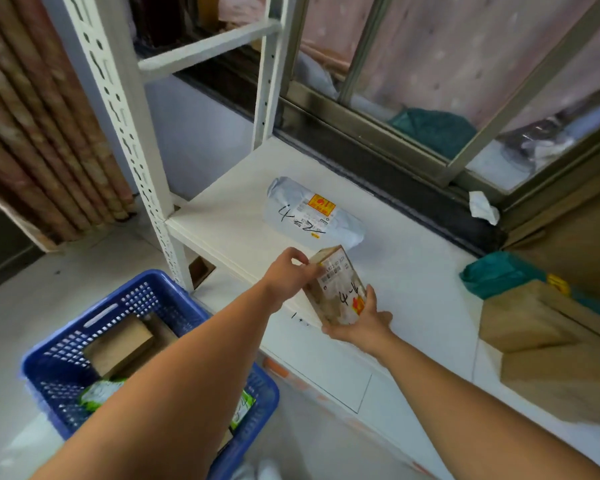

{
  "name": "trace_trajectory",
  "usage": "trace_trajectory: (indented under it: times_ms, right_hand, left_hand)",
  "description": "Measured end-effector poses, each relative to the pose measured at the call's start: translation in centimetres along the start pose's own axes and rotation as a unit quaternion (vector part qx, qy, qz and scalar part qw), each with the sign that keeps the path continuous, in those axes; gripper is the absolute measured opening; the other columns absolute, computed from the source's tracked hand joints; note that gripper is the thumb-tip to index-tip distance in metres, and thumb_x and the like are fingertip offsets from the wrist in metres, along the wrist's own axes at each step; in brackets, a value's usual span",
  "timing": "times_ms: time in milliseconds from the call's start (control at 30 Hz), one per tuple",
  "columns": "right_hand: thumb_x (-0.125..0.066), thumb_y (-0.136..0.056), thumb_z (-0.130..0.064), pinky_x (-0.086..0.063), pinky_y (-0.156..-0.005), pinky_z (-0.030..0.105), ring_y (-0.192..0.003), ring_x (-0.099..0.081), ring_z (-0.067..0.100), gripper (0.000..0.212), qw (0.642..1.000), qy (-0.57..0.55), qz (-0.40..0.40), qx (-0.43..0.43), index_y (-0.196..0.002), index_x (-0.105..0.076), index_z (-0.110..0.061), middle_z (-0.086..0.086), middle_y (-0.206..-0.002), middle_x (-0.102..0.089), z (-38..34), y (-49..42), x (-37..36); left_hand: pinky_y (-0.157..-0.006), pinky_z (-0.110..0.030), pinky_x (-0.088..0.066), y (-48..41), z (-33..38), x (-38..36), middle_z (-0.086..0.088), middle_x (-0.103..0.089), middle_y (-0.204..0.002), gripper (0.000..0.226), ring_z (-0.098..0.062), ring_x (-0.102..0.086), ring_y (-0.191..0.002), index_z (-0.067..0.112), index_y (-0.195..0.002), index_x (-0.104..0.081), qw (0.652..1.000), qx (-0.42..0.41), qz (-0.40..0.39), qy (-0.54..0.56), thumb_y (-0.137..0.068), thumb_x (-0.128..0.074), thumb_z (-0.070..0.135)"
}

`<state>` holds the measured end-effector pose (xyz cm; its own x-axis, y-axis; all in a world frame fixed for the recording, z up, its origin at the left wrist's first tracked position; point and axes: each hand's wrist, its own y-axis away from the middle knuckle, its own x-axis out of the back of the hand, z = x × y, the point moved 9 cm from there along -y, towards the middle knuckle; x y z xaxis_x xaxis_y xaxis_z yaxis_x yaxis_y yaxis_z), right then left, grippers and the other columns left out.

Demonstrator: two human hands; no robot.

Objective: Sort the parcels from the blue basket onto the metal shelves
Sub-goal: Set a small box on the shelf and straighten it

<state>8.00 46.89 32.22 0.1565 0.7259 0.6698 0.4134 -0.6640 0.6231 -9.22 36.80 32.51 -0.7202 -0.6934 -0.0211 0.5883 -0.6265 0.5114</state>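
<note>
A small brown cardboard parcel [338,287] with a white label and handwritten "4-" is held over the front edge of the white metal shelf [229,216]. My left hand [290,271] pinches its upper left corner. My right hand [361,322] grips its lower end from below. Behind it on the shelf lies a grey plastic mailer parcel [312,213] with a yellow-red sticker. The blue basket [66,355] stands on the floor at lower left, partly hidden by my left arm, with a brown box [120,344] and a green-white packet [99,391] inside.
The shelf's white perforated upright [129,133] rises at left. Brown paper parcels [548,348] and a teal bag [492,275] lie on the shelf at right. A window frame [378,126] runs behind the shelf. Rolled mats [39,133] stand at far left.
</note>
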Motion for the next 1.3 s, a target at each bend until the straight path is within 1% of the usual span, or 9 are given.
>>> trace_trajectory:
  times_ms: [133, 300, 500, 600, 733, 867, 1000, 1167, 1300]
  right_hand:
    - [-0.076, -0.065, -0.056, -0.034, -0.107, 0.040, -0.132, -0.030, 0.028, 0.125, 0.970, 0.146, 0.140, 0.134, -0.149, 0.012, -0.031, 0.008, -0.147, -0.020, -0.2, 3.3, 4.1]
    - [-0.077, -0.071, -0.046, -0.050, -0.092, 0.044, -0.115, -0.050, 0.026, 0.121, 0.984, 0.061, 0.085, 0.144, -0.145, 0.019, -0.043, 0.006, -0.134, -0.036, 3.4, 5.7, 5.4]
    - [-0.072, -0.076, -0.042, -0.049, -0.090, 0.037, -0.121, -0.044, 0.026, 0.118, 0.969, 0.067, 0.161, 0.173, -0.146, 0.022, -0.036, 0.006, -0.141, -0.022, 8.9, 9.9, 8.6]
    - [-0.074, -0.075, -0.044, -0.048, -0.090, 0.038, -0.119, -0.046, 0.026, 0.120, 0.968, 0.030, 0.182, 0.170, -0.146, 0.023, -0.036, 0.008, -0.136, -0.027, 13.7, 12.0, 11.2]
    - [-0.077, -0.073, -0.042, -0.049, -0.089, 0.040, -0.110, -0.052, 0.030, 0.126, 0.972, -0.030, 0.186, 0.142, -0.143, 0.027, -0.042, 0.011, -0.127, -0.032, 21.7, 14.4, 14.8]
    - [-0.081, -0.069, -0.041, -0.051, -0.086, 0.040, -0.104, -0.053, 0.029, 0.131, 0.965, -0.083, 0.224, 0.110, -0.141, 0.028, -0.045, 0.009, -0.117, -0.034, 29.1, 16.6, 18.2]
    - [-0.085, -0.063, -0.043, -0.049, -0.081, 0.038, -0.098, -0.053, 0.027, 0.136, 0.959, -0.093, 0.250, 0.100, -0.144, 0.024, -0.041, 0.007, -0.111, -0.035, 33.8, 17.6, 19.6]
    - [-0.083, -0.063, -0.044, -0.056, -0.077, 0.041, -0.097, -0.059, 0.023, 0.107, 0.944, -0.149, 0.285, 0.076, -0.139, -0.009, -0.041, 0.001, -0.111, -0.040, 37.5, 18.8, 21.1]
    - [-0.080, -0.070, -0.041, -0.056, -0.080, 0.039, -0.103, -0.059, 0.021, 0.098, 0.929, -0.182, 0.319, 0.042, -0.141, -0.012, -0.037, 0.001, -0.120, -0.039, 40.7, 20.6, 23.0]
  left_hand:
    - [-0.066, -0.030, -0.039, 1.7, 1.3, -4.1, -0.016, -0.066, -0.090, 0.026, -0.022, -0.053, -0.078, 0.018, -0.089, -0.050, 0.997, -0.017, -0.072, -0.006, -0.081, -0.073, 0.026]
    - [-0.067, -0.027, -0.044, 5.3, 2.7, -9.3, -0.014, -0.066, -0.096, 0.038, -0.018, -0.057, -0.075, 0.016, -0.095, -0.053, 0.991, -0.062, -0.104, -0.049, -0.065, -0.074, 0.029]
    - [-0.081, -0.033, -0.048, 10.0, 2.2, -16.4, -0.013, -0.065, -0.104, 0.042, -0.021, -0.058, -0.085, 0.015, -0.114, -0.045, 0.984, -0.065, -0.122, -0.108, -0.083, -0.072, 0.017]
    - [-0.096, -0.041, -0.048, 12.6, 1.8, -21.6, -0.010, -0.065, -0.108, 0.049, -0.025, -0.061, -0.098, 0.020, -0.119, -0.043, 0.979, -0.079, -0.123, -0.143, -0.081, -0.074, 0.024]
    - [-0.102, -0.043, -0.044, 16.7, 0.7, -29.6, -0.007, -0.062, -0.114, 0.063, -0.024, -0.060, -0.105, 0.019, -0.130, -0.038, 0.981, -0.078, -0.107, -0.143, -0.080, -0.075, 0.027]
    - [-0.094, -0.037, -0.047, 20.3, -1.4, -37.6, -0.008, -0.061, -0.120, 0.063, -0.023, -0.059, -0.100, 0.018, -0.138, -0.034, 0.967, -0.085, -0.123, -0.207, -0.085, -0.068, 0.022]
    - [-0.086, -0.033, -0.047, 22.5, -2.4, -42.6, -0.006, -0.057, -0.126, 0.062, -0.027, -0.058, -0.107, 0.023, -0.142, -0.029, 0.945, -0.125, -0.129, -0.274, -0.090, -0.061, 0.022]
    - [-0.076, -0.028, -0.044, 23.2, -3.0, -46.1, -0.003, -0.056, -0.130, 0.066, -0.023, -0.057, -0.104, 0.027, -0.145, -0.028, 0.926, -0.135, -0.159, -0.316, -0.089, -0.062, 0.017]
    - [-0.090, -0.027, -0.041, 24.2, -2.5, -50.5, -0.001, -0.054, -0.135, 0.068, -0.024, -0.054, -0.116, 0.027, -0.147, -0.026, 0.899, -0.166, -0.215, -0.343, -0.090, -0.061, 0.014]
